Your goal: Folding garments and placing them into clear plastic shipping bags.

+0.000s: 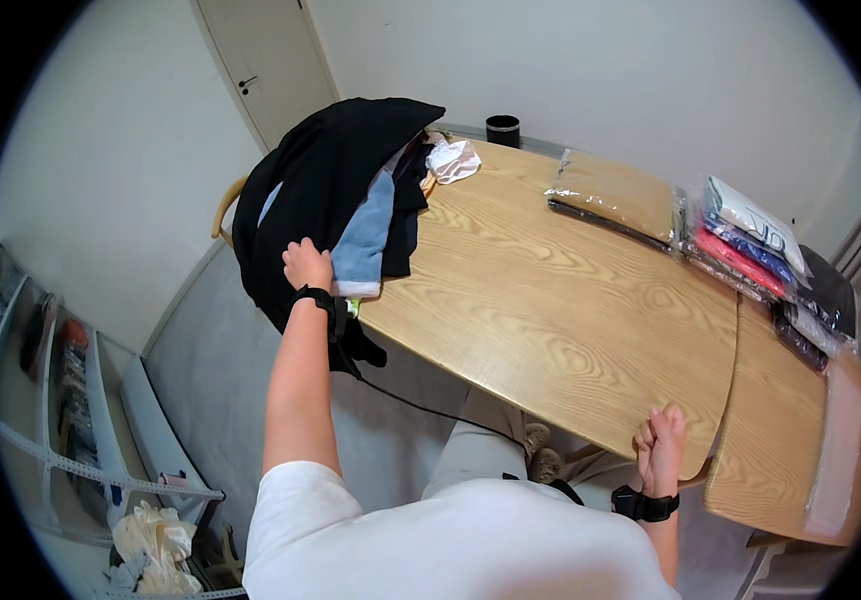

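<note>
Black cloth (351, 140) heaped at table (551, 280) end; left fingers (300, 250) bent against it, grip unclear; right fingers (662, 424) fisted.

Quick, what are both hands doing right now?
Left hand: on the black cloth; can't tell if it's gripping.
Right hand: curled closed by the table, nothing visible in it.

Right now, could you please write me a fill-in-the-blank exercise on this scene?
The bare ____ hand rests on the large black cloth.
The soft light-blue cloth beside it ends in a ____ edge.
The bare right hand, fingers curled, has a ____ band around its wrist.
The flat tan package on the light-brown wooden table is wrapped in clear ____.
Missing words: left; white; black; plastic.
</note>
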A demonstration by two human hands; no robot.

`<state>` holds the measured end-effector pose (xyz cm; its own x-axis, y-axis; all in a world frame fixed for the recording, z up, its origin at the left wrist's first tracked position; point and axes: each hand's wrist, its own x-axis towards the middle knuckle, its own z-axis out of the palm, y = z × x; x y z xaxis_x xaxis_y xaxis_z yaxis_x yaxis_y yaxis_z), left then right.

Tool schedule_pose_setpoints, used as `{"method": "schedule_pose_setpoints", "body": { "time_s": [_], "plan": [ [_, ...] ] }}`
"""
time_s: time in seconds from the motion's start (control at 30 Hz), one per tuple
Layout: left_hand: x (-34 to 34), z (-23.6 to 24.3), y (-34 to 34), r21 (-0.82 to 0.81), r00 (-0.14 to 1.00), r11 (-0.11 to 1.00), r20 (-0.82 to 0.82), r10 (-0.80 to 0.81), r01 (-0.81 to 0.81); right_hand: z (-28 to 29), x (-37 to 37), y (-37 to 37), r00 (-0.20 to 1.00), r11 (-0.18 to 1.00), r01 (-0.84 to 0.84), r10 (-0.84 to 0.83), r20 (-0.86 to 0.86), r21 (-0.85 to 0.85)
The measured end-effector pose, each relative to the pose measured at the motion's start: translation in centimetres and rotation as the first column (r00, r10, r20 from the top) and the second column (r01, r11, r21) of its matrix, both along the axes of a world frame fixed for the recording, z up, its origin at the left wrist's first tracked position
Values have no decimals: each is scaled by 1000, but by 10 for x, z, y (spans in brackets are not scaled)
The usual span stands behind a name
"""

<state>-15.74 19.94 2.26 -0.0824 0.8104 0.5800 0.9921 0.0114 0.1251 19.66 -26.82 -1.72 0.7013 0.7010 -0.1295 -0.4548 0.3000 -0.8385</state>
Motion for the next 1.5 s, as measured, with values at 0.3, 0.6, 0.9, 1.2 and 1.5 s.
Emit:
{"method": "schedule_pose_setpoints", "body": {
  "time_s": [0.3,0.6,0.9,1.2,1.5],
  "plan": [
    [2,23,16,244,894,952,361,-267,186,0,-3,-3,999,996,-38,41,-30,87],
    [103,118,-116,404,329,500,421,-845,766,1,-8,-1,997,997,-76,76,6,15],
    [128,92,-277,161,-153,-79,528,-835,984,2,-37,58,926,920,-347,367,87,-181],
    [135,71,-260,-303,-60,-469,786,-615,830,9,-45,103,827,794,-547,562,-23,-267],
    [66,-25,-49,-291,864,820,48,-502,493,12,-51,96,752,756,-583,641,154,-299]
  ]
}}
